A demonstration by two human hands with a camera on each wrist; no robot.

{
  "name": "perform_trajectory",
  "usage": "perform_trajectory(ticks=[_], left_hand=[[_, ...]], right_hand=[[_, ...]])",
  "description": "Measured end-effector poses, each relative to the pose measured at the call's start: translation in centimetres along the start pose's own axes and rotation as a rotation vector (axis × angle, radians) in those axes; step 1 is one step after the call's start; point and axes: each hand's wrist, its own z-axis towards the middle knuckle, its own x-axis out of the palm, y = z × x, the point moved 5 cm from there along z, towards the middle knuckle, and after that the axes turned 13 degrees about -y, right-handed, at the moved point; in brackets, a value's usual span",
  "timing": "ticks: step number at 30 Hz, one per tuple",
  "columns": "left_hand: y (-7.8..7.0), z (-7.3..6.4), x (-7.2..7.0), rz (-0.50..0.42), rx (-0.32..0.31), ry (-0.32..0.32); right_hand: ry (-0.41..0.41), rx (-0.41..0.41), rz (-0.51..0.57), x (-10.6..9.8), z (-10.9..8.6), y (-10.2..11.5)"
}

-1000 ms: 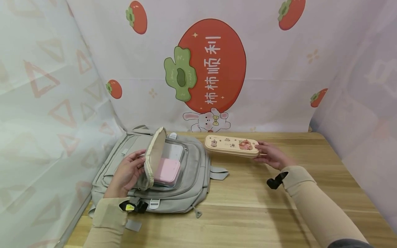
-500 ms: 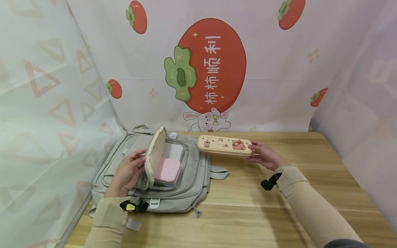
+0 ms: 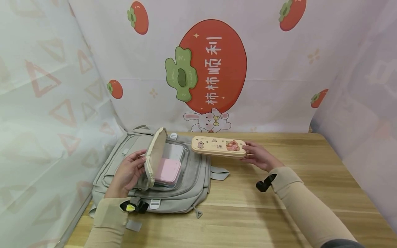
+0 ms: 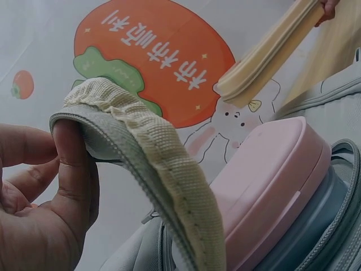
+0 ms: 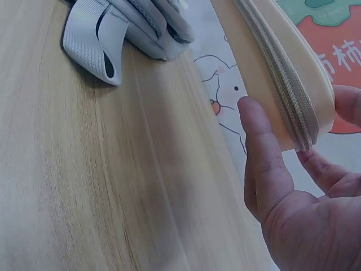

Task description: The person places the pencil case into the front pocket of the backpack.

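A grey backpack [image 3: 195, 175] lies flat on the table with its front pocket unzipped. My left hand [image 3: 128, 172] pinches the rim of the pocket flap [image 3: 156, 155] and holds it raised. Inside the pocket sit a pink case [image 3: 168, 169], a whitish box [image 3: 175, 151] and, in the left wrist view, a blue-grey item [image 4: 310, 223] under the pink case. My right hand [image 3: 260, 157] grips the right end of a cream zip pencil case [image 3: 214, 147] with cartoon prints. The pencil case's left end is over the backpack's right side, apart from the pocket. Its zip [image 5: 282, 84] looks closed.
The wooden table [image 3: 242, 213] extends to the right and front. A grey strap loop [image 3: 219, 173] sticks out at the backpack's right. A printed cloth [image 3: 266, 86] hangs behind the table, with pale cloth walls at both sides.
My right hand has carried the pencil case leftward, bringing its left end over the backpack's edge. My left hand and the flap have stayed in place.
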Motion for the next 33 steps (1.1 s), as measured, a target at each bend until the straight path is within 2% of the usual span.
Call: perform_trajectory(ticks=[14, 26, 33], left_hand=[[0.2, 0.1, -0.2, 0.010, 0.003, -0.004], [0.2, 0.1, -0.4, 0.001, 0.000, -0.002], [0.2, 0.0, -0.4, 0.002, 0.001, -0.004]], right_hand=[[0.015, -0.029, 0.010, 2.8, -0.1, -0.6], [-0.019, -0.026, -0.017, 5.2, 0.2, -1.9], [-0.030, -0.019, 0.004, 6.3, 0.5, -2.2]])
